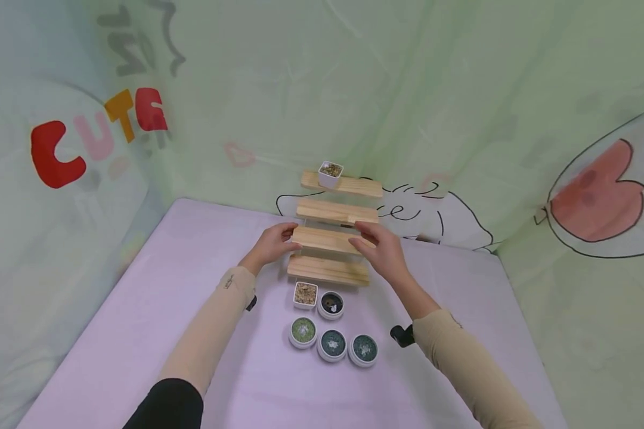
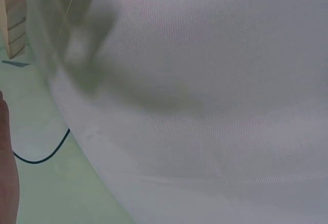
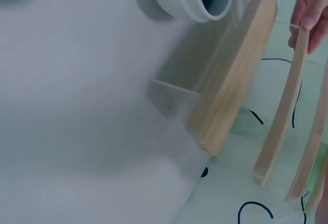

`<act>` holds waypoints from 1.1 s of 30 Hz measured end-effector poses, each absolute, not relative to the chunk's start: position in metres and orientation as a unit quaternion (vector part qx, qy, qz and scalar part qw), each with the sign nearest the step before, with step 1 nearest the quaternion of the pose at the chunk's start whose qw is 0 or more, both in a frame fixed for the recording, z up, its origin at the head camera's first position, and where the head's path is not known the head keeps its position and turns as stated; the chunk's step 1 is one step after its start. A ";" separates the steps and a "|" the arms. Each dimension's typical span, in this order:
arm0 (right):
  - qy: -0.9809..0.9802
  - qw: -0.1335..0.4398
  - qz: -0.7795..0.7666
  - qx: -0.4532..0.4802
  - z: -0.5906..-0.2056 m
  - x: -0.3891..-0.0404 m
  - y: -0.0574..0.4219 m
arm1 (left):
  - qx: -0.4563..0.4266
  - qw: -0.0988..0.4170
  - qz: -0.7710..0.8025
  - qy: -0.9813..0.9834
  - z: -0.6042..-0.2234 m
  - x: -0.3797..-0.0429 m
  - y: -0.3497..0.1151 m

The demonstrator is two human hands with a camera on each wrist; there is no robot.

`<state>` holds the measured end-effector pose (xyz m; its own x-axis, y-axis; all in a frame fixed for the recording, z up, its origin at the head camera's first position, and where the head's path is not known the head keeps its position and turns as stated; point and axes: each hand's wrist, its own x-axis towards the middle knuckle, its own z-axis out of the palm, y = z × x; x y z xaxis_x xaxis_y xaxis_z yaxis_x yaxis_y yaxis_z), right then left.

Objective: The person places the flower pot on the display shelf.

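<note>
A stepped rack with wooden shelf boards stands at the back of the table in the head view. My left hand [image 1: 273, 243] pinches the left end of the second board [image 1: 322, 239] from the bottom; the right wrist view shows thumb and fingers around that end. Near the same board's right end, my right hand [image 1: 382, 253] has its thumb and fingers spread and loosely bent. The right wrist view shows that board's right tip [image 3: 261, 175] free of fingers. A white square pot [image 1: 330, 176] with gravel-like filling sits on the top board [image 1: 356, 186].
Before the rack stand a square pot [image 1: 305, 295] with tan filling, a round dark-filled pot [image 1: 331, 304], a green-filled pot [image 1: 303, 331] and two dark green-filled pots, one left [image 1: 332, 345], one right [image 1: 364, 350]. Printed pale cloth [image 1: 236, 89] hangs behind the lilac-covered table [image 1: 268, 387].
</note>
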<state>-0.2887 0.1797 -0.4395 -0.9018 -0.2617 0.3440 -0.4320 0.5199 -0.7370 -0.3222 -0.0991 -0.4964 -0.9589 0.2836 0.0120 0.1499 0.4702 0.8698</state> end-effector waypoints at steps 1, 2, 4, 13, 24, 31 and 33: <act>-0.866 0.096 0.446 0.202 -0.441 -0.283 0.182 | 0.128 0.066 0.499 0.854 -0.497 -0.322 -0.099; -0.866 0.096 0.448 0.201 -0.443 -0.278 0.185 | 0.128 0.066 0.499 0.854 -0.497 -0.322 -0.099; -0.867 0.099 0.447 0.194 -0.447 -0.266 0.190 | 0.127 0.064 0.496 0.856 -0.498 -0.322 -0.099; -0.888 0.070 0.432 0.137 -0.474 -0.214 0.208 | 0.124 0.067 0.490 0.860 -0.497 -0.322 -0.100; -0.896 0.010 0.435 0.085 -0.511 -0.155 0.215 | 0.117 0.072 0.490 0.861 -0.499 -0.321 -0.099; -0.892 -0.014 0.447 0.061 -0.528 -0.131 0.219 | 0.114 0.071 0.492 0.860 -0.499 -0.321 -0.098; -0.892 -0.014 0.449 0.055 -0.531 -0.126 0.221 | 0.114 0.071 0.491 0.861 -0.499 -0.321 -0.098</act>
